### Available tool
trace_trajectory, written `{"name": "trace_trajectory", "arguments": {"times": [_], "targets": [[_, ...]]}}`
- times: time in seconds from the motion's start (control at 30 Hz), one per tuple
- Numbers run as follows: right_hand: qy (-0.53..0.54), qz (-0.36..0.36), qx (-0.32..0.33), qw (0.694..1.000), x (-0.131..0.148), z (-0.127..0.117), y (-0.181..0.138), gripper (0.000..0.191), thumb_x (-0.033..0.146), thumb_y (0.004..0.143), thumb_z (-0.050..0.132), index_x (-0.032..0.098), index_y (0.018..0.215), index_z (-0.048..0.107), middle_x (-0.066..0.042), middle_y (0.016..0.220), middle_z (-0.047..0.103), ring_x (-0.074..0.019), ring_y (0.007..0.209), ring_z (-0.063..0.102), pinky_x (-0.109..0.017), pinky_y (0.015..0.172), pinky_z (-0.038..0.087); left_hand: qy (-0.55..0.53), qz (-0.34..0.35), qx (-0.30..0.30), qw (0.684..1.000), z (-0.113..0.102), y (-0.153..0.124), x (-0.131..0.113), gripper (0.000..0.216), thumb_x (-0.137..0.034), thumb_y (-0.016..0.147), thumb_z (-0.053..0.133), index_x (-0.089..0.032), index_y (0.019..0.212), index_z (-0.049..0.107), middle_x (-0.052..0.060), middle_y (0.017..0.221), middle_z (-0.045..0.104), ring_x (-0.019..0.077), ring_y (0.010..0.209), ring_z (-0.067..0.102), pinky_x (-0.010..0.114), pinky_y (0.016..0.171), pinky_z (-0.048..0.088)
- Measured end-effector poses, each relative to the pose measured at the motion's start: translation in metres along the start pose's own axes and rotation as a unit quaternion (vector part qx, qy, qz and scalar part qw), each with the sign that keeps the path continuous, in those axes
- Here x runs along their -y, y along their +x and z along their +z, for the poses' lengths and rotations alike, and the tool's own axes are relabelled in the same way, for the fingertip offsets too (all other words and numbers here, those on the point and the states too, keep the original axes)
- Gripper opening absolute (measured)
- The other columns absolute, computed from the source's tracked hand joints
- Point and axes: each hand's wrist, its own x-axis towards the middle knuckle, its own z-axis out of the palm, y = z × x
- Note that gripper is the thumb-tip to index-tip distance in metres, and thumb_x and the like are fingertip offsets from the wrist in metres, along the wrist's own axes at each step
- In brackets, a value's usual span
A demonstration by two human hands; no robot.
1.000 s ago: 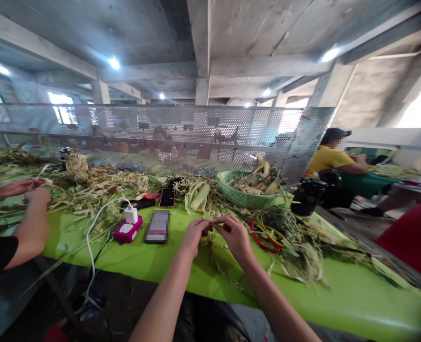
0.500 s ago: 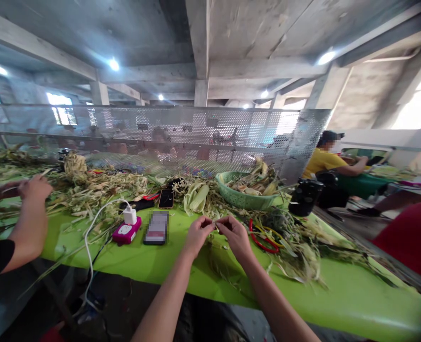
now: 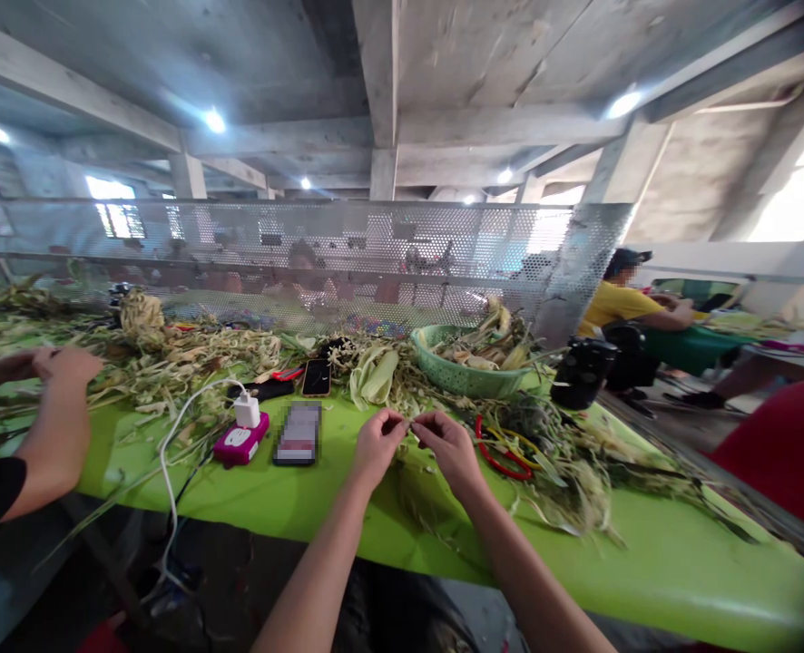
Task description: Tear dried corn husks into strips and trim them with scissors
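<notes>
Near right hand (image 3: pixel 449 446) — red loop (image 3: pixel 508 471), husks (image 3: pixel 583 499)

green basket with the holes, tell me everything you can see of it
The round, wide, light-green basket, plastic by its look, has a raised rim and small holes through its wall. It stands upright, heaped with dry, pale-brown and greenish leafy plant pieces, some rising above and covering part of the far rim. It sits toward the far side of the bright-green table, before the grey perforated metal screen; loose plant scraps crowd its base. No hand touches it.
</notes>
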Motion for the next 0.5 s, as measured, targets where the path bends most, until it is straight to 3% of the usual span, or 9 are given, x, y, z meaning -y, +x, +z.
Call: {"name": "trace_trajectory", "arguments": {"times": [0.33,0.5], "targets": [[0.041,0.007,-0.004,0.999,0.0051,0.0004,-0.0014,0.027,0.043,0.068,0.071,0.018,0.075,0.063,-0.001,0.065,0.059,-0.0132,0.055,0.051,-0.025,0.050,0.045,-0.098,-0.046,0.012,0.994,0.0007,0.0032,0.0044,0.021,-0.032,0.070,0.068,-0.015,0.082,0.064,0.004,0.077,0.063,0.0155,0.074,0.056,0.027,0.073,0.043],[-0.001,-0.020,0.004,1.000,0.0033,0.0013,-0.0017,0.020,0.036,0.070,0.068,0.018,0.078,0.065,0.000,0.063,0.060,-0.0133,0.054,0.051,-0.025,0.051,0.043,-0.104,-0.059,0.003,0.993,0.0003,0.0045,0.0084,0.019,-0.032,0.069,0.069,-0.016,0.076,0.062,0.002,0.072,0.062,0.0144,0.070,0.055,0.026,0.069,0.041]]}}
